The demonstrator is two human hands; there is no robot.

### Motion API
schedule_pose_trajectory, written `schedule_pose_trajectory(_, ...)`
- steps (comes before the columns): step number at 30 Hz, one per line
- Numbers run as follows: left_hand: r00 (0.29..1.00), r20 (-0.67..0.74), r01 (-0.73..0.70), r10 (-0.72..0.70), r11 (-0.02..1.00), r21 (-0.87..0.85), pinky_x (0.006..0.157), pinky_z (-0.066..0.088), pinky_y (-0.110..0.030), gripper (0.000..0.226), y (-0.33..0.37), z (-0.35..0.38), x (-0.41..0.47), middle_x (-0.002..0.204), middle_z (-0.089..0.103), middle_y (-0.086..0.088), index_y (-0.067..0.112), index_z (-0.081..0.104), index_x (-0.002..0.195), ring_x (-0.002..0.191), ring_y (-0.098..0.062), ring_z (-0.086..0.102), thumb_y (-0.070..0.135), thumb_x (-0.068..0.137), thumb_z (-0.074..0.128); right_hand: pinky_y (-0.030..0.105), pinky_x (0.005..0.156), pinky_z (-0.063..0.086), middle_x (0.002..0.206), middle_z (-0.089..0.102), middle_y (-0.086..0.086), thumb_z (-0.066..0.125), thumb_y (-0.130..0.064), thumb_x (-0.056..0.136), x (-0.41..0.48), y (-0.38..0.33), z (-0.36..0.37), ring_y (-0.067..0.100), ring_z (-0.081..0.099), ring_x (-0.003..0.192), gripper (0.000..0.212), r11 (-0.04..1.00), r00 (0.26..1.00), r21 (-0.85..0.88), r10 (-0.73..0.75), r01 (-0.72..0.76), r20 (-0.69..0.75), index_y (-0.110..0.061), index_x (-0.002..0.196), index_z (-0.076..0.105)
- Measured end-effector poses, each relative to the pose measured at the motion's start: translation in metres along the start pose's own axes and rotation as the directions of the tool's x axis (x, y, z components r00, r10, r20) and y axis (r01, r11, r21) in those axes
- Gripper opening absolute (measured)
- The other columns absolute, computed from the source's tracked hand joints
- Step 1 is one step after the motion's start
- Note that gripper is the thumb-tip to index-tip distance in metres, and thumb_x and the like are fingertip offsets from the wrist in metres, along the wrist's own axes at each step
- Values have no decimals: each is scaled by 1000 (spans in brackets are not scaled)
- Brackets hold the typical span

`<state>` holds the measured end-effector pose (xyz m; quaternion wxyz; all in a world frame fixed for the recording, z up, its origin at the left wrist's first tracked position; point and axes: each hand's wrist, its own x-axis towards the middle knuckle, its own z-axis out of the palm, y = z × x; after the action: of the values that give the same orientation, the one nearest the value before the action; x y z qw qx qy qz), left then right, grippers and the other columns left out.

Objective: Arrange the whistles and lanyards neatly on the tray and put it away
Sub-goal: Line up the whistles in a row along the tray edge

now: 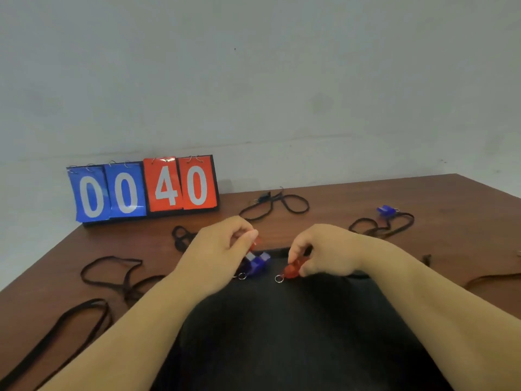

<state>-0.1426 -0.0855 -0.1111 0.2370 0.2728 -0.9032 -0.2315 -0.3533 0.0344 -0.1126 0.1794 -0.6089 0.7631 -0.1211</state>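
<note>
A black tray point(282, 334) lies on the brown table in front of me. My left hand point(217, 255) pinches a red whistle point(257, 243) at the tray's far edge, right above a blue whistle point(258, 266) that rests on the tray with its key ring showing. My right hand point(324, 252) grips another red whistle point(293, 270) with a silver ring, low over the tray. A second blue whistle point(386, 211) lies far right on the table, attached to a black lanyard point(380, 225). Several more black lanyards point(112, 273) lie loose around the tray.
A flip scoreboard point(143, 190) reading 00 40 stands at the table's back left against the wall. A lanyard point(279, 203) with a clip lies behind my hands. A long lanyard point(56, 334) runs along the near left edge. Another strap point(490, 277) lies right.
</note>
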Motion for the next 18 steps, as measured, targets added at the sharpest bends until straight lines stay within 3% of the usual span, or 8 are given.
schedule_pose_trajectory(3,998,-56,-20,22,999,31,74,40,-8,13,-12,4,-6,95,65,23,37,64,105,90,4,61,39,104,52,9,73,42,107,68,-15,81,-28,85,4,6,8,-1,62,87,28,1000,997,-14,-4,3,-74,-34,112,73)
schedule_pose_trajectory(7,998,-66,-19,24,997,70,74,43,-10,15,-17,9,-6,91,65,22,37,64,105,85,4,61,43,103,50,15,74,39,113,61,-14,81,-41,83,6,14,12,-4,55,82,40,995,984,-98,-1,-16,-176,-37,120,67)
schedule_pose_trajectory(10,998,-61,-2,6,998,62,73,47,-16,13,-18,13,-4,91,65,21,37,63,106,79,1,63,42,102,52,9,70,39,108,61,-15,82,-41,82,7,17,17,-3,57,84,34,998,978,-55,3,-14,-208,-37,114,69)
schedule_pose_trajectory(13,998,-70,1,3,999,53,77,51,-19,12,-16,16,-3,95,65,20,35,65,108,81,0,64,41,99,58,11,72,44,102,65,-15,81,-38,84,6,12,21,2,63,87,25,1000,975,-12,-9,7,-223,-36,107,72)
schedule_pose_trajectory(18,995,-93,-16,21,999,51,78,41,-9,14,-14,15,-6,103,64,19,33,68,109,96,4,57,37,96,67,8,72,44,103,65,-16,81,-35,84,9,5,27,0,64,87,25,998,967,-23,-59,55,-248,-34,109,74)
